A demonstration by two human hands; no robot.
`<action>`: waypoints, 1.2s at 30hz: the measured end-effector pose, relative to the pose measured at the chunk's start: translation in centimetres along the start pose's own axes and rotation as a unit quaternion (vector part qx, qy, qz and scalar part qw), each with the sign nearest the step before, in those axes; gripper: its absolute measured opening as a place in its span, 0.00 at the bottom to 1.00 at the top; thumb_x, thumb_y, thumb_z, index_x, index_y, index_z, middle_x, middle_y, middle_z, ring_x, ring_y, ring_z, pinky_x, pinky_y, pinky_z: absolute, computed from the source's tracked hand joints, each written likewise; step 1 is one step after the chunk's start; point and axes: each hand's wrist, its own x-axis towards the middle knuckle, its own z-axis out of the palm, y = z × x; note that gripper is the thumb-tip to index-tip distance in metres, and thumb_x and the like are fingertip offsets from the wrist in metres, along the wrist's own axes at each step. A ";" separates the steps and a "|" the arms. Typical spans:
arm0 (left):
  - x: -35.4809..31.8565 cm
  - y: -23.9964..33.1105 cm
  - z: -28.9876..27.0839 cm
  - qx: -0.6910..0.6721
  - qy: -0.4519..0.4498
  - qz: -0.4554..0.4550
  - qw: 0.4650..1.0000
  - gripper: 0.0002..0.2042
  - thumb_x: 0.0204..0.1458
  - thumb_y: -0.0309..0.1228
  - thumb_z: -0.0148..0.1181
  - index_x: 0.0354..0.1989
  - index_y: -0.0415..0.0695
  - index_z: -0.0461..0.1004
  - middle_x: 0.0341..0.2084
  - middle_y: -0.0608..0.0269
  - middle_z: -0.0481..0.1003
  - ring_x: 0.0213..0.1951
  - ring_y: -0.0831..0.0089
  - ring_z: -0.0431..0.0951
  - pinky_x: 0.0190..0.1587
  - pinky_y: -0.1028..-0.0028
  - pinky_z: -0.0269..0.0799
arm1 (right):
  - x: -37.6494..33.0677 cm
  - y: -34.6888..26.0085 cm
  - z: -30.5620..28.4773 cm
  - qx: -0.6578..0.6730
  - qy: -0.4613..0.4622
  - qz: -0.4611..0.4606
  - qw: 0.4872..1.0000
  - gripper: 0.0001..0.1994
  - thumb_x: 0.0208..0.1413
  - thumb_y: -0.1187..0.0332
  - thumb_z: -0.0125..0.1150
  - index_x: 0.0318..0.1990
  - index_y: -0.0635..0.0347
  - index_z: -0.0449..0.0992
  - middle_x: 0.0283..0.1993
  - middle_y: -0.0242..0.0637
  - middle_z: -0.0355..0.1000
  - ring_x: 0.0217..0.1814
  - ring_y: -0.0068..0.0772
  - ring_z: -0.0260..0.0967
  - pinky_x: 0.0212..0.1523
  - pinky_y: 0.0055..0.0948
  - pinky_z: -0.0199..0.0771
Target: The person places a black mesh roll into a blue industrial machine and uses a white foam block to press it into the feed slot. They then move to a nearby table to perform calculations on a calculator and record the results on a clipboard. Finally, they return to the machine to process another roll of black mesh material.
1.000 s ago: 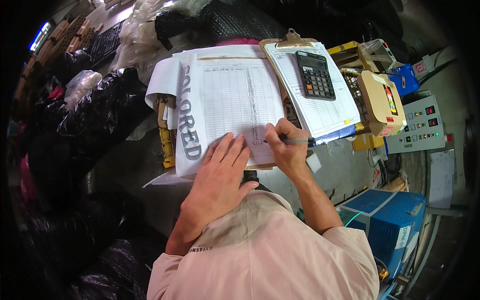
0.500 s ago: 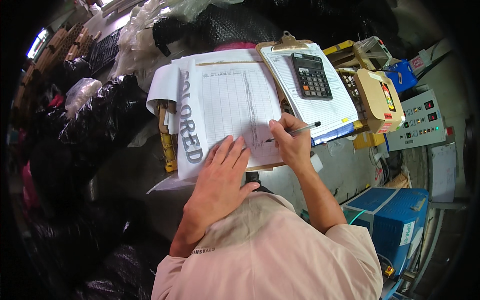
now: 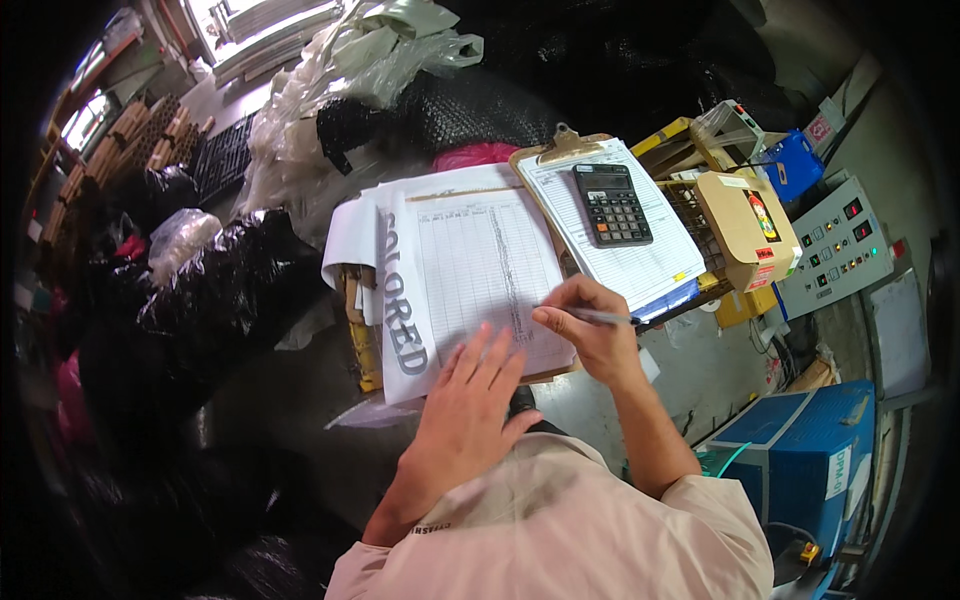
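My left hand (image 3: 475, 385) lies flat with fingers spread on the lower edge of a ruled form sheet (image 3: 460, 270). In my right hand (image 3: 595, 330) is a slim pen (image 3: 603, 316), pinched between thumb and fingers, with its tip end by the right part of the sheet. Whether the tip touches the paper I cannot tell. A white page with large grey lettering (image 3: 402, 340) runs down the left side of the form. To the right, a clipboard (image 3: 560, 150) carries printed sheets (image 3: 640, 260), and a black calculator (image 3: 612, 205) rests on them.
Right of the clipboard stands an open cardboard box (image 3: 735, 225), with a blue container (image 3: 795, 165) behind it. A grey control panel (image 3: 835, 247) and a blue machine (image 3: 800, 450) are farther right. Black plastic bags (image 3: 215, 280) and clear plastic wrap (image 3: 300, 130) fill the left and back.
The whole view has shifted, so the papers and hands sit lower in it. The pen has tipped, its tip end now pointing higher up the sheet. My left hand stays flat on the form.
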 end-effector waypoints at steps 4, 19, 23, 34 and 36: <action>-1.2 0.6 -1.3 -0.115 0.020 0.065 0.991 0.29 0.60 0.43 0.73 0.65 0.39 0.78 0.63 0.48 0.79 0.69 0.47 0.74 0.70 0.53 0.71 | 5.0 -2.5 0.6 -0.021 -0.105 0.077 0.991 0.17 0.66 0.56 0.76 0.37 0.64 0.86 0.29 0.27 0.79 0.30 0.17 0.72 0.32 0.22 0.71; -2.7 7.6 9.0 -0.215 -0.365 -0.023 0.906 0.26 0.62 0.44 0.71 0.63 0.41 0.81 0.55 0.51 0.84 0.58 0.51 0.82 0.64 0.58 0.75 | -13.7 0.6 -8.4 -0.108 -0.091 -0.070 0.987 0.17 0.68 0.54 0.70 0.37 0.60 0.85 0.29 0.47 0.79 0.29 0.49 0.75 0.33 0.43 0.74; 0.6 14.1 16.5 -0.106 -0.436 0.070 0.891 0.29 0.61 0.52 0.70 0.62 0.42 0.82 0.53 0.54 0.86 0.55 0.51 0.82 0.62 0.58 0.75 | -27.6 3.8 -18.4 -0.193 0.009 0.059 0.979 0.17 0.66 0.52 0.70 0.39 0.59 0.86 0.32 0.45 0.83 0.34 0.51 0.80 0.37 0.46 0.78; 3.3 48.3 42.1 0.029 -0.553 0.417 0.721 0.31 0.62 0.52 0.70 0.63 0.38 0.80 0.51 0.46 0.85 0.55 0.44 0.83 0.57 0.53 0.77 | -69.1 8.9 -30.7 -0.271 0.454 0.408 0.744 0.17 0.60 0.51 0.72 0.40 0.57 0.87 0.40 0.50 0.85 0.46 0.60 0.83 0.49 0.56 0.82; 1.2 54.1 44.1 0.039 -0.578 0.466 0.668 0.31 0.62 0.52 0.70 0.63 0.38 0.80 0.51 0.45 0.85 0.54 0.43 0.83 0.56 0.52 0.77 | -73.0 7.9 -29.2 -0.236 0.512 0.430 0.705 0.18 0.61 0.50 0.72 0.43 0.58 0.87 0.42 0.50 0.85 0.47 0.60 0.83 0.50 0.55 0.81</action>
